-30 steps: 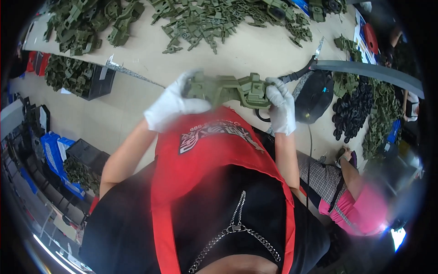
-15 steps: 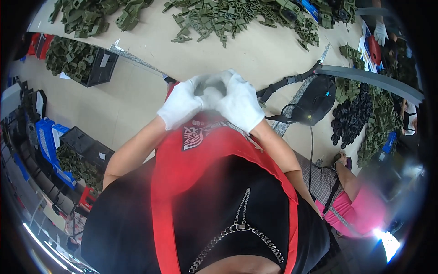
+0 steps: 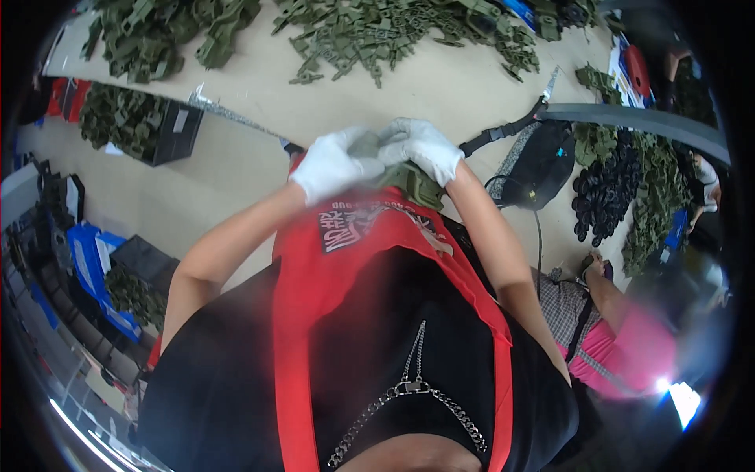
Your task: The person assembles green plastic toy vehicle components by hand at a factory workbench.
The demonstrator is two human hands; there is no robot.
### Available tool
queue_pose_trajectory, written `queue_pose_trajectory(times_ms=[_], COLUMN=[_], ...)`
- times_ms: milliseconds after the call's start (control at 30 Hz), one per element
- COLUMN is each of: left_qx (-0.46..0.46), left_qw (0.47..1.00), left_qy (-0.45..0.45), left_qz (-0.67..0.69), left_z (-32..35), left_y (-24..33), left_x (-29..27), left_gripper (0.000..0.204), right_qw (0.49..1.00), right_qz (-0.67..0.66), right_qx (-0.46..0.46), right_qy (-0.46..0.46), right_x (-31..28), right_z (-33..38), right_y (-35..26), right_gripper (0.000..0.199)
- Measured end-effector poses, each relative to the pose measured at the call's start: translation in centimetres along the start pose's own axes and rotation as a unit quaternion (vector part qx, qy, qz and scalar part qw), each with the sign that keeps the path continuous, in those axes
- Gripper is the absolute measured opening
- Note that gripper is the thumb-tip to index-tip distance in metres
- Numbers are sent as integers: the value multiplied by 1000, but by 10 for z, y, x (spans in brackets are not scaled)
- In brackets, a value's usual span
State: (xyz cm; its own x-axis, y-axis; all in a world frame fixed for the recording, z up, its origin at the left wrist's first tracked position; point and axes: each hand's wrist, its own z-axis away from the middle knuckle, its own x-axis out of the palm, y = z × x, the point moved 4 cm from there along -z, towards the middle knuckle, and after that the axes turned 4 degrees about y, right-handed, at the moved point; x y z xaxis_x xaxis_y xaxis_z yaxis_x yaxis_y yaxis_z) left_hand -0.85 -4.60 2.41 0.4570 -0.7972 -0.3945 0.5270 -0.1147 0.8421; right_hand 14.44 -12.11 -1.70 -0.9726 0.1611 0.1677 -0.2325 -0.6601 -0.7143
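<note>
White-gloved, the left hand (image 3: pixel 336 167) and right hand (image 3: pixel 421 149) grip an olive-green molded part (image 3: pixel 417 186) just before a red apron (image 3: pixel 311 287) bearing white lettering (image 3: pixel 343 226), bent by folds. Green pieces (image 3: pixel 358 39) heap the tabletop (image 3: pixel 259 98); a dark crate's (image 3: pixel 174 143) pale label (image 3: pixel 180 120) is too small to read.

The gloved left hand (image 3: pixel 334 167) and right hand (image 3: pixel 425 149), a second ago apart at opposite ends of a green plastic piece (image 3: pixel 417 187), now are close together above the red apron's (image 3: pixel 314 267) lettering. The piece, mostly covered half a second ago, shows again at the apron's far edge.
</note>
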Motion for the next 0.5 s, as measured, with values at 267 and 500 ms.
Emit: queue_pose_trajectory(times_ms=[267,500], left_qx=[-252,89], left_qw=[869,995], left_qy=[-140,-8], left_qz=[402,-36], left_z=[-43,-46], left_y=[9,42], left_x=[-20,-49], left_gripper=[45,83], right_qw=[622,946], right_qz=[659,222], right_qx=[-333,-188], right_qy=[262,141], right_x=[36,-21], right_z=[76,39], right_y=[-71,-70], right_gripper=[92,76])
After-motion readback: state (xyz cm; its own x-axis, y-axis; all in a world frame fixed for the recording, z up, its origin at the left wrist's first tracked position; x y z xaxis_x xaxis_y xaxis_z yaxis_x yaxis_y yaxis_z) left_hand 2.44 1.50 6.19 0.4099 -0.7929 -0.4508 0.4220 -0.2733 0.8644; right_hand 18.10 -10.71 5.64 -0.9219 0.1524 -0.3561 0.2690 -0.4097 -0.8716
